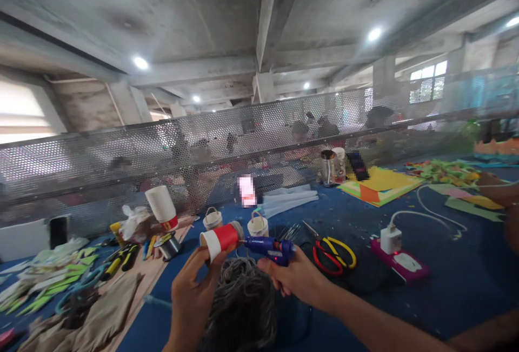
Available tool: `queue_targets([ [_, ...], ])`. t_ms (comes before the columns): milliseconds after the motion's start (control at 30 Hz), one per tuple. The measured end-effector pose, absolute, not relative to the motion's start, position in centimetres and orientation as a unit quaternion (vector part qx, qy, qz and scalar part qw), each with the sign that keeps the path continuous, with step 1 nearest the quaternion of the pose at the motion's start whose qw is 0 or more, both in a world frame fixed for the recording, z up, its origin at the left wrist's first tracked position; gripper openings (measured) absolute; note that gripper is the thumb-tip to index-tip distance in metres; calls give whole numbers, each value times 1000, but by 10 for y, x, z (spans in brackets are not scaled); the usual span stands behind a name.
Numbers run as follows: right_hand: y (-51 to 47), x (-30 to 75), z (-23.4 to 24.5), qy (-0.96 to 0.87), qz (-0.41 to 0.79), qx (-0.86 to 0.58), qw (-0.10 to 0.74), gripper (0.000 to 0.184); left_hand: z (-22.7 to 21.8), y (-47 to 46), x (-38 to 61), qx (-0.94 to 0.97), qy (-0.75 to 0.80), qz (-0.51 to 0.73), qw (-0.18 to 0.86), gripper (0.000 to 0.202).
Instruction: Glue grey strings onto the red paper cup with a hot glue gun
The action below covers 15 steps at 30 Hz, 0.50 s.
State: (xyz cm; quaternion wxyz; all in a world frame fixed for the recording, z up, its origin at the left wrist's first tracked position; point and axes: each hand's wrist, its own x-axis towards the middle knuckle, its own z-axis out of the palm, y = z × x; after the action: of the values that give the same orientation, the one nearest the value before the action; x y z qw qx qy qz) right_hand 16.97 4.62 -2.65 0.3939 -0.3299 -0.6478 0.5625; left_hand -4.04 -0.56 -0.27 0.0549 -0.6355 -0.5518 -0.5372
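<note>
My left hand (198,281) grips a red and white paper cup (221,239) tipped on its side. Grey yarn circles the cup's right end. In my right hand (298,273) is a blue glue gun (270,248), its red light lit and its nozzle at the cup's yarn-covered end; whether it touches cannot be made out. Below both hands lies a loose heap of grey yarn (245,292). Just behind the cup stand two small pale baskets with handles, the left basket (213,219) and the right basket (258,225).
Scissors (334,254) and a pink power strip (399,259) with a white charger lie to the right. Stacked paper cups (161,206), a wire spool (168,246) and gloves (107,309) are left. Coloured paper (379,184) lies before a mesh screen (203,152). Another person's arm (498,190) shows at right.
</note>
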Motion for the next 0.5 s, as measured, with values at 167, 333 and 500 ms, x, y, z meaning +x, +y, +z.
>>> queue_targets([
  [167, 44, 171, -19, -632, 571, -328, 409, 35, 0, -5, -40, -577, -584, -571, -29, 33],
  [333, 47, 170, -12, -588, 544, -324, 504, 34, 3, -5, -37, -529, -582, -597, -157, 39],
  [500, 49, 166, -17, -566, 552, -326, 518, 29, -2, -6, -31, -510, -551, -603, -270, 42],
])
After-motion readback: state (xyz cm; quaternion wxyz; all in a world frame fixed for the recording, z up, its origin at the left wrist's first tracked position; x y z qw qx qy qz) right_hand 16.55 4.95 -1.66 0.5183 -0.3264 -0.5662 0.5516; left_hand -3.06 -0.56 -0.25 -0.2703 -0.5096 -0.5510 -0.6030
